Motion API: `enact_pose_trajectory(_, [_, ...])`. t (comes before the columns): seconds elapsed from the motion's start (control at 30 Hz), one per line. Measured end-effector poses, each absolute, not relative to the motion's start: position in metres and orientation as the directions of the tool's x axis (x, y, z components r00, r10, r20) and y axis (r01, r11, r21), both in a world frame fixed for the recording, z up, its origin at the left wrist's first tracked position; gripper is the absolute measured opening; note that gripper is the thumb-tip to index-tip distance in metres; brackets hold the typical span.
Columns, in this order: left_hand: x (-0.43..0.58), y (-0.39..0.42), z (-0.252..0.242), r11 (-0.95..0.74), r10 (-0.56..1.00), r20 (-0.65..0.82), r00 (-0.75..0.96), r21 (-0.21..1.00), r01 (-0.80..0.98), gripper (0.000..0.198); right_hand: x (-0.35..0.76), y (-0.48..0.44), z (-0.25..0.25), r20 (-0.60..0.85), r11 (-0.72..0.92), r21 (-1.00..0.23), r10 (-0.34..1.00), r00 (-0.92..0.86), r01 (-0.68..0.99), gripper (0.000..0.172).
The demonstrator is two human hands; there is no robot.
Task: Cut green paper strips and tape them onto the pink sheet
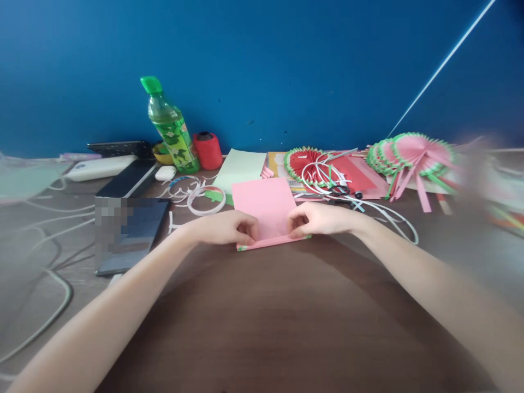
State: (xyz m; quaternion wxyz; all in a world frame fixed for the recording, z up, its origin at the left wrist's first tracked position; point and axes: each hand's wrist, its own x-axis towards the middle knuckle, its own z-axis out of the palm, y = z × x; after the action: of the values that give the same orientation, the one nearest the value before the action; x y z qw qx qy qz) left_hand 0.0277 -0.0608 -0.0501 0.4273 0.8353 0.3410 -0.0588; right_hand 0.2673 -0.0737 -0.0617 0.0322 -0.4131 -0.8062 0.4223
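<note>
A sheet of pink paper lies on the dark tabletop between my hands. Along its near edge runs a narrow folded strip with bits of green at both ends. My left hand pinches the left part of that fold between thumb and fingers. At the right part of the same edge, my right hand pinches the fold in a like way. Behind the pink paper lies a pale green sheet. Both hands hide parts of the fold.
Folded paper fans, one red and green and several pink and green, lie at the back. Scissors, white cord and a tape roll surround the paper. A green bottle, red thread spool and dark tablet are left.
</note>
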Motion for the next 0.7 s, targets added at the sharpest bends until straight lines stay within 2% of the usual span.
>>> enact_pose_trajectory(0.7, [0.0328,-0.0641,-0.0497,-0.446,0.494,-0.412,0.765,0.636,0.630,0.006,0.2664,-0.0728,-0.0683,-0.287,0.302,-0.735,0.673,-0.682,0.607,0.015])
